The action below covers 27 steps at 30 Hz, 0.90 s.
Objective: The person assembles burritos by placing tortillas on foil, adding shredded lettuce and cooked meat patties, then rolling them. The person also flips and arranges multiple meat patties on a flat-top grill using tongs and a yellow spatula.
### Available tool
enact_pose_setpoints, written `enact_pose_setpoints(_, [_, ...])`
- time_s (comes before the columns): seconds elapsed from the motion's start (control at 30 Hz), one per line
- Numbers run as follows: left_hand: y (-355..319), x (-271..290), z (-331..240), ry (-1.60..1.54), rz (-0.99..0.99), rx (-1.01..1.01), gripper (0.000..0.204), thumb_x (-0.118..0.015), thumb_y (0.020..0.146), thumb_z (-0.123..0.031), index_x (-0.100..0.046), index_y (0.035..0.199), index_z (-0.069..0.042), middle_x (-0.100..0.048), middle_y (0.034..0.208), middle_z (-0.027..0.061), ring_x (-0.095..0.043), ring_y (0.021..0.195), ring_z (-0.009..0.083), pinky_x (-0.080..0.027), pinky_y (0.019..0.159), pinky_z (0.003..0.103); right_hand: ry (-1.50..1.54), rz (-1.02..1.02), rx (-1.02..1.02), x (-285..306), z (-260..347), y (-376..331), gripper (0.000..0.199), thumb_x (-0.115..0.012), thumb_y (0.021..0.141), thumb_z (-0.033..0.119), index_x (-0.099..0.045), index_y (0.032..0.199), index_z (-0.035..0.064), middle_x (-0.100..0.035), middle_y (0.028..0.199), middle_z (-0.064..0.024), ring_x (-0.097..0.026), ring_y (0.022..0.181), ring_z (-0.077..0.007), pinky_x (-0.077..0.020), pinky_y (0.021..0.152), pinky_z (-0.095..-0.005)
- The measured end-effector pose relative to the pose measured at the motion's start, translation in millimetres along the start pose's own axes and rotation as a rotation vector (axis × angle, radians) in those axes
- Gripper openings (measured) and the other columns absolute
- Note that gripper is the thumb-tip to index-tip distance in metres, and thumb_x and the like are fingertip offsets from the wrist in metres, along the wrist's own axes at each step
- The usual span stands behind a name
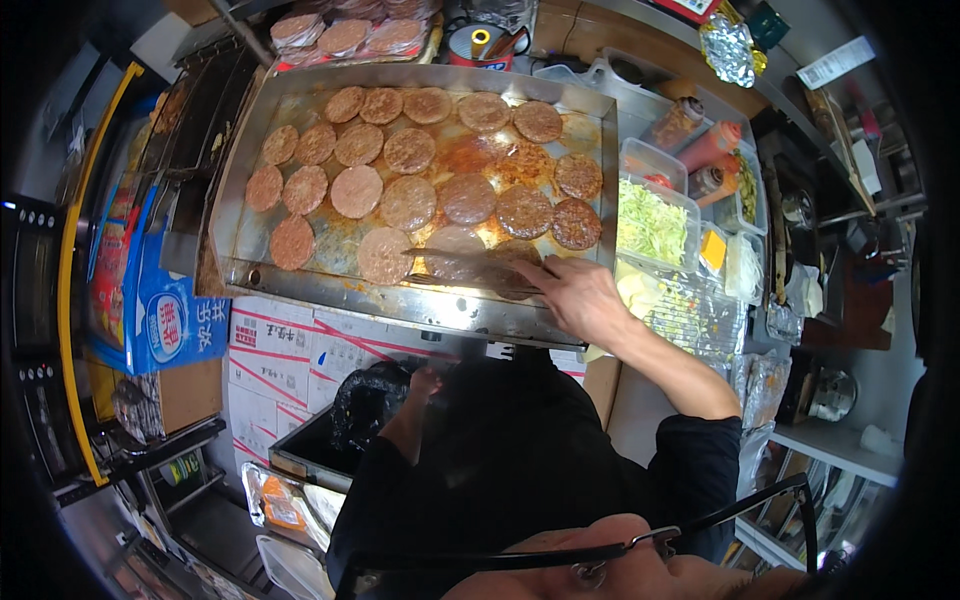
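My right hand [585, 300] is closed on a flat spatula [465, 262] at the griddle's near edge. The blade is blurred and lies low over the front row of patties, by a pale-brown patty [455, 252] and a darker patty [515, 262]. Many round patties spread over the griddle [330, 282]. Those on the right, like one patty [577, 224], are browner than the pinkish patty [292, 243] at left. Below the griddle's front, my left hand [426, 382] hangs near a bin lined with a black bag [365, 405]; its fingers are too small and dim to read.
Right of the griddle stand a tub of shredded lettuce [650, 225], sauce bottles [712, 145] and a wire rack [690, 315]. Stacked patties [345, 38] and a red can [482, 45] sit behind it. A blue bag [175, 310] is at left.
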State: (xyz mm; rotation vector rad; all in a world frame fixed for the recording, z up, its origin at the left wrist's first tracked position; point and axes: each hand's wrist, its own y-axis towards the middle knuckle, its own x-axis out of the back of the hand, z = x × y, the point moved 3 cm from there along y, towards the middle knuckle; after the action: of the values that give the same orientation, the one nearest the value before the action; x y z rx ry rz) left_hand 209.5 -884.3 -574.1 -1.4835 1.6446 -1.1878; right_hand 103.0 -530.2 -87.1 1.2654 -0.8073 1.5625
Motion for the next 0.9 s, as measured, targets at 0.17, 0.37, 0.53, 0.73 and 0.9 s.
enact_pose_setpoints(0.17, [10.8,0.1,16.4,-0.007,0.064,0.037,0.003,-0.058,0.091,-0.007,-0.059,0.093,-0.005,-0.060,0.072,0.0078,-0.061,0.057,0.0214,-0.050,0.048,0.033,0.146,-0.157,-0.192,31.6,-34.7,-28.3,0.040,-0.065,0.086,0.010,-0.062,0.125,0.0060,-0.068,0.091,-0.0171,-0.064,0.061,-0.0275,-0.0576,0.052,-0.0382])
enact_pose_setpoints(0.37, [29.3,-1.9,13.6,-0.120,0.050,0.049,0.006,-0.056,0.092,-0.009,-0.059,0.088,-0.006,-0.058,0.071,0.0083,-0.061,0.057,0.0244,-0.051,0.051,0.032,-0.050,-0.146,-0.565,60.5,-75.8,-34.8,0.044,-0.066,0.088,0.016,-0.058,0.130,0.0076,-0.067,0.107,-0.0237,-0.069,0.082,-0.0333,-0.0572,0.068,-0.0419])
enact_pose_setpoints(0.53, [79.1,18.2,32.6,-0.095,0.167,-0.004,0.017,-0.057,0.094,-0.014,-0.059,0.110,-0.008,-0.067,0.084,0.0088,-0.066,0.066,0.0197,-0.055,0.059,0.033,0.182,-0.267,-0.611,42.1,-82.7,-39.9,0.048,-0.064,0.090,0.023,-0.054,0.134,0.0069,-0.068,0.103,-0.0181,-0.068,0.078,-0.0264,-0.0532,0.072,-0.0384])
enact_pose_setpoints(0.73, [35.6,-4.8,-2.9,0.032,0.130,-0.098,0.011,-0.059,0.092,-0.010,-0.058,0.103,-0.008,-0.066,0.081,0.0107,-0.065,0.063,0.0223,-0.055,0.053,0.033,1.031,-0.172,-0.734,-59.9,-37.7,-30.3,0.053,-0.063,0.095,0.027,-0.046,0.140,0.0034,-0.059,0.080,-0.0029,-0.049,0.054,-0.0064,-0.0404,0.049,-0.0207])
enact_pose_setpoints(0.9, [25.3,-1.0,1.9,-0.081,0.338,-0.323,0.014,-0.063,0.088,-0.008,-0.056,0.100,-0.008,-0.064,0.076,0.0091,-0.065,0.061,0.0222,-0.054,0.051,0.033,1.156,-0.067,-0.659,-63.2,-9.8,-4.2,0.051,-0.063,0.095,0.029,-0.048,0.135,0.0007,-0.059,0.080,-0.0027,-0.048,0.055,-0.0061,-0.0377,0.049,-0.0199])
